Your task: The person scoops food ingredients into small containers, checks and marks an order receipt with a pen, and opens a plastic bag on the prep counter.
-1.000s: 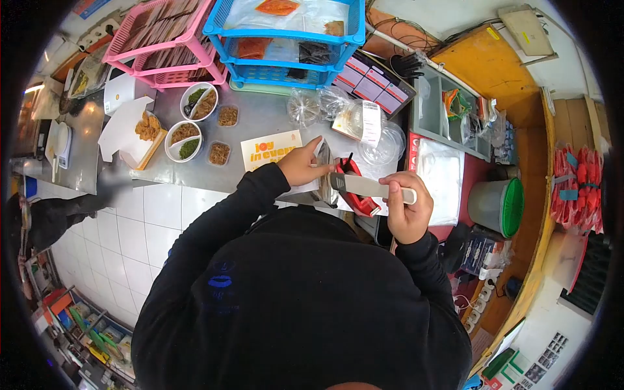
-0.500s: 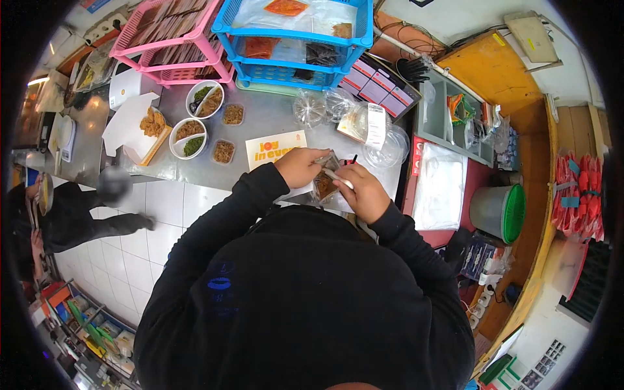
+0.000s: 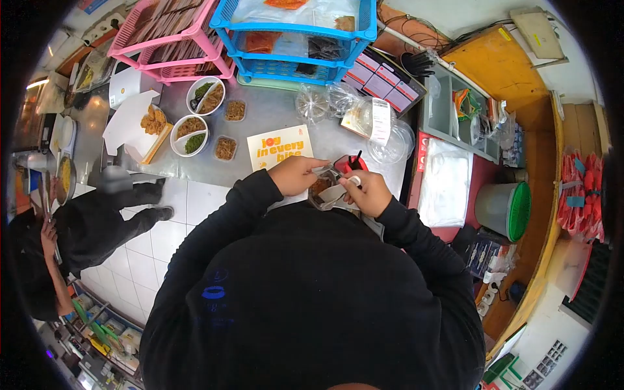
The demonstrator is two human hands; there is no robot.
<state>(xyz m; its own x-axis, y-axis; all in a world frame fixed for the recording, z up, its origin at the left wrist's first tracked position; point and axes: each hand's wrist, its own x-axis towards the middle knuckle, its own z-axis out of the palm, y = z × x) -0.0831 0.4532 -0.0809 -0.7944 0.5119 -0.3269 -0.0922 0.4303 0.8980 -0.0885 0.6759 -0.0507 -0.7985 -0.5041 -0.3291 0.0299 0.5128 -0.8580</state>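
My left hand (image 3: 298,175) pinches the rim of a small clear plastic container (image 3: 316,196), its index finger stretched along the top edge. Brown food (image 3: 319,186) shows inside. My right hand (image 3: 368,194) is closed on a white spoon-like utensil (image 3: 334,194), whose wide end is over the container's near right side. Just behind the right fingers stands a red holder (image 3: 342,164) with black sticks poking up. Beyond my left hand lies a printed card (image 3: 279,147).
Two divided bowls (image 3: 189,136) (image 3: 206,96), small tubs of brown food (image 3: 225,148) and an open box of fried pieces (image 3: 153,121) stand left on the steel counter. Stacked blue trays (image 3: 292,68) rise behind. Clear lids (image 3: 394,144) lie right. A person (image 3: 84,221) is at left.
The white utensil has shifted from the container's far rim to its near right side as my right hand turned. My left hand moved slightly toward me. The person at left shifted stance.
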